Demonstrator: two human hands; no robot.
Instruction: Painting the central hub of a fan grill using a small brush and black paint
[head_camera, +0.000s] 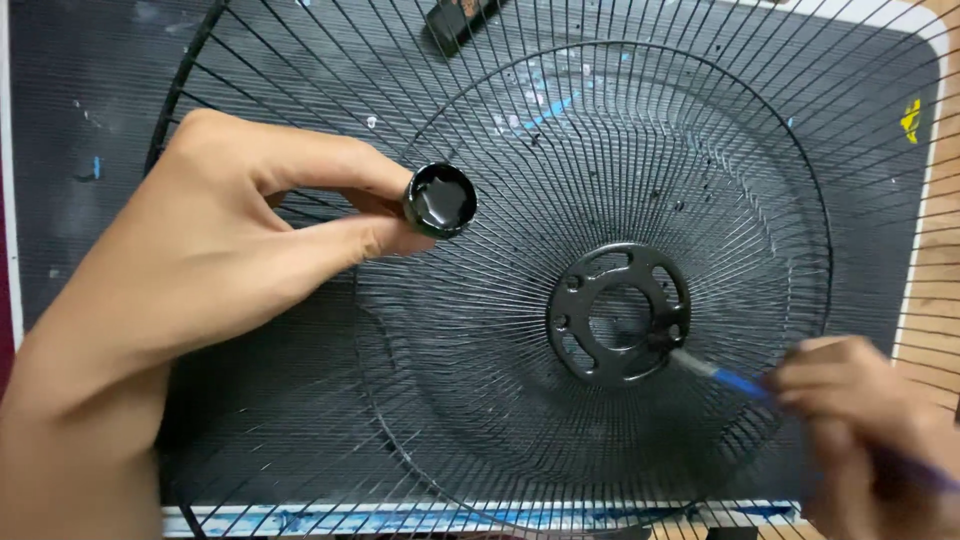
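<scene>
- Dark paint-flecked tabletop (80, 130) beneath wire fan guard (500, 150).
- Left hand (200, 260) pinches small black paint pot (440, 200).
- Right hand (860, 420) grips blue-handled brush (735, 381), bristles touching hub plate (620, 315): painting step; next, judged, steady strokes around plate.

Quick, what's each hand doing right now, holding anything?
Left hand: closed on a small pot of black paint.
Right hand: closed on a blue paintbrush, bristles touching the fan guard's centre ring.

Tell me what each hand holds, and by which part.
Left hand pinches a small pot of black paint by its side, thumb and fingers. Right hand grips a blue brush by the handle; its tip touches the guard's hub.
</scene>
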